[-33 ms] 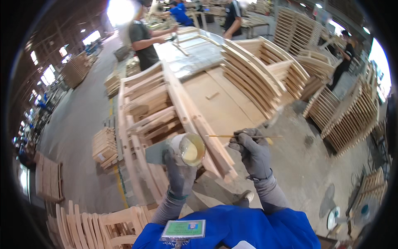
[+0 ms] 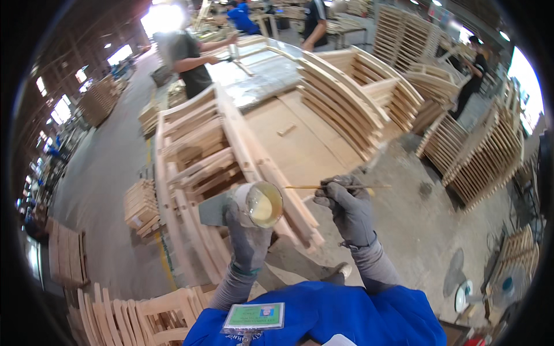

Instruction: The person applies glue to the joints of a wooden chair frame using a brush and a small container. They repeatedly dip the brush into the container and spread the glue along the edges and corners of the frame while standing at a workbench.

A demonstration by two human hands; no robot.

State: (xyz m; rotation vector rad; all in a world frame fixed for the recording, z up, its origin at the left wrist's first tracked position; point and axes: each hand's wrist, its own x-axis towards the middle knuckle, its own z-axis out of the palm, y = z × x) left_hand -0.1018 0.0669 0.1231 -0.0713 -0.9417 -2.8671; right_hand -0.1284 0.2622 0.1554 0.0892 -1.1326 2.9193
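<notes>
My left hand (image 2: pixel 248 245), in a grey glove, is closed round a clear cup (image 2: pixel 244 203) tipped toward me. Pale yellow, glue-like liquid (image 2: pixel 263 210) shows inside it. A flat grey piece (image 2: pixel 213 212) juts out to the left beside that hand; whether I hold it is hard to tell. Level with the cup, my gloved right hand (image 2: pixel 351 212) pinches a thin wooden stick (image 2: pixel 301 187), which lies crosswise and points at the cup. Just beyond the cup stands a stack of pale wooden frames (image 2: pixel 231 144), its near rails ending close to both hands.
Curved wooden frames (image 2: pixel 340 109) are piled on a board-topped table (image 2: pixel 294 147) with a small wood offcut (image 2: pixel 286 130). A person (image 2: pixel 193 66) works at the far left of it. More chair parts (image 2: pixel 133 314) stand at lower left, and slatted stacks (image 2: pixel 479 155) at right.
The surroundings have shifted slightly left and up in view. Both hands keep their holds on the cup and the stick, with hardly any movement.
</notes>
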